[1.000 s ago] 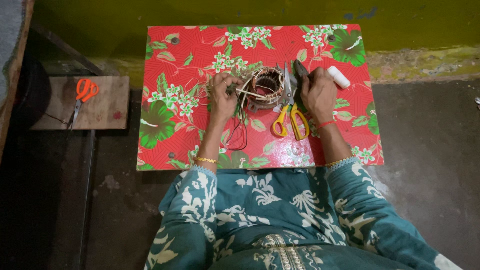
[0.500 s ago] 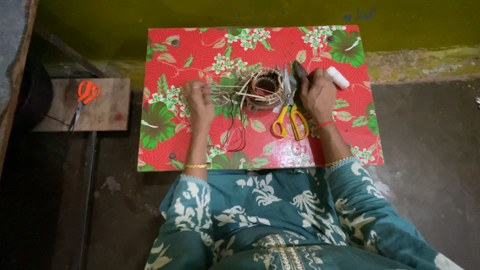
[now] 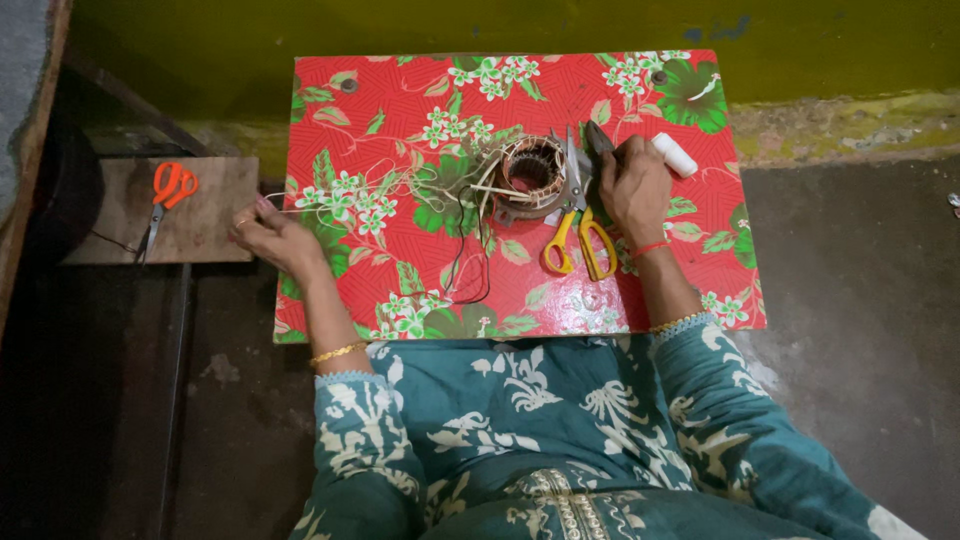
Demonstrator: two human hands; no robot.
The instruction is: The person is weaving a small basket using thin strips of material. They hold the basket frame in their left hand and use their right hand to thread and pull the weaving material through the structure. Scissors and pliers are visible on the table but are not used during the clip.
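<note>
left hand [image 3: 268, 232] is pinching taut thread at nine o'clock; right hand [image 3: 632, 185] is closing on dark pliers beside the stator [image 3: 530, 177] mid-bench. overpulling may be snapping thread.

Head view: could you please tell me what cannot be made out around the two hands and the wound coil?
- Right hand: its fingertips and whatever they grip are hidden behind the hand's own back and the coil.
- Left hand: the thread it pulls is too thin to follow to its end.
- Coil: the inside is too small to read.
- Orange scissors: the blades fade into shadow.
- White spool: partly covered by the right hand.
</note>
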